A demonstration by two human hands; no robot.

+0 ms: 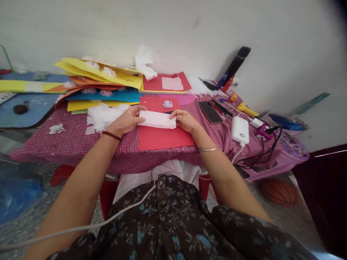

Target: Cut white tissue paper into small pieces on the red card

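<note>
My left hand (127, 120) and my right hand (185, 119) each pinch one end of a folded strip of white tissue paper (157, 119). The strip lies just above a red card sheet (162, 136) on the table with the pink checked cloth (77, 141). A small white paper flower (167, 104) rests on a second red sheet behind the strip. Loose white tissue (104, 114) is heaped beside my left hand.
Stacked yellow, orange and blue card sheets (103, 77) cover the back left. A phone (210, 111), pens (221, 107), a white power bank (240, 130) with cables and a glue gun (247, 110) lie right. A basketball (278, 191) sits on the floor.
</note>
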